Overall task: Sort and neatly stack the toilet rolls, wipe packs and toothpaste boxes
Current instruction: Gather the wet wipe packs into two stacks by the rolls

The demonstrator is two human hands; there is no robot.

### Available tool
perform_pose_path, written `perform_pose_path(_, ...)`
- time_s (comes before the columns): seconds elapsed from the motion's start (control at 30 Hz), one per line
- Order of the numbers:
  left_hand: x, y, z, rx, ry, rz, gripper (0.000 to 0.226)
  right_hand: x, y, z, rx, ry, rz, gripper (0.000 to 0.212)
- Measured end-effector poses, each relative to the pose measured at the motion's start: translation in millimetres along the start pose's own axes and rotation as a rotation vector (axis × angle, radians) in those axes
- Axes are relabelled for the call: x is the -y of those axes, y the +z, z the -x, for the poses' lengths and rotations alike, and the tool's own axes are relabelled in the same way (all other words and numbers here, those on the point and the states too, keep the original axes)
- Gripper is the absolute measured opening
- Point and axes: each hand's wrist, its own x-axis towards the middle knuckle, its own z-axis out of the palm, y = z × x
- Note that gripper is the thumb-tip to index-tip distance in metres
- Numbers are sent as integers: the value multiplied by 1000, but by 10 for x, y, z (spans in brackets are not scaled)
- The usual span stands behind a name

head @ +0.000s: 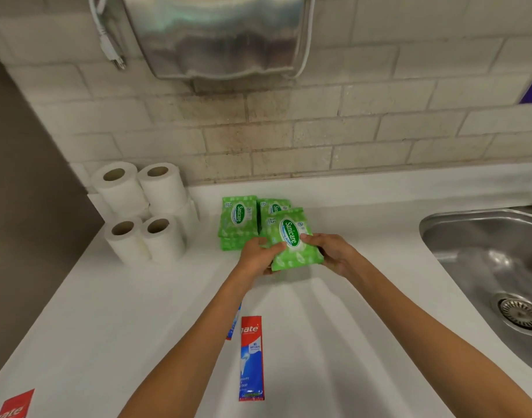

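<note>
A green wipe pack (293, 241) is held a little above the white counter (138, 297) by both hands: my left hand (258, 256) grips its left edge, my right hand (331, 250) its right edge. Behind it lie more green wipe packs: a small stack (237, 220) on the left and another pack (273, 206) partly hidden. White toilet rolls (144, 212) stand stacked upright in the back left corner. A red toothpaste box (251, 357) lies near the front, a second one (234, 322) is mostly hidden under my left forearm, and a third (16, 405) shows at the bottom left.
A steel sink (484, 260) with a drain sits at the right. A metal hand dryer (219, 34) hangs on the tiled wall above, with a white cord and plug (112, 52) beside it. A dark panel borders the counter on the left.
</note>
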Motion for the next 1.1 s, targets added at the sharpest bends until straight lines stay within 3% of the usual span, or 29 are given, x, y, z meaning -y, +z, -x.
perform_pose_path(0.13,-15,27,-154,-20,35,74,32,65,96,-224,-75,-20,50,36)
perform_pose_path(0.27,-91,5,-419,-108,89,25,42,150,105,-402,-108,9,178,34)
perform_pose_path(0.37,-156,34,-548,-153,127,-52,43,267,108,-569,-151,-6,196,23)
perform_pose_path(0.43,-193,55,-638,-186,149,-103,31,333,131,-705,-188,-18,245,9)
perform_pose_path(0.5,-205,62,-716,-219,178,-170,26,350,145,-855,-208,-36,316,14)
perform_pose_path(0.73,-172,12,-948,-287,269,-460,45,299,157,-1246,-267,-111,527,18)
perform_pose_path(0.87,-103,0,-994,-283,294,-632,46,237,122,-1332,-319,-154,642,37)
perform_pose_path(1.1,60,-45,-963,-417,373,-973,39,87,55,-1293,-337,-231,650,51)
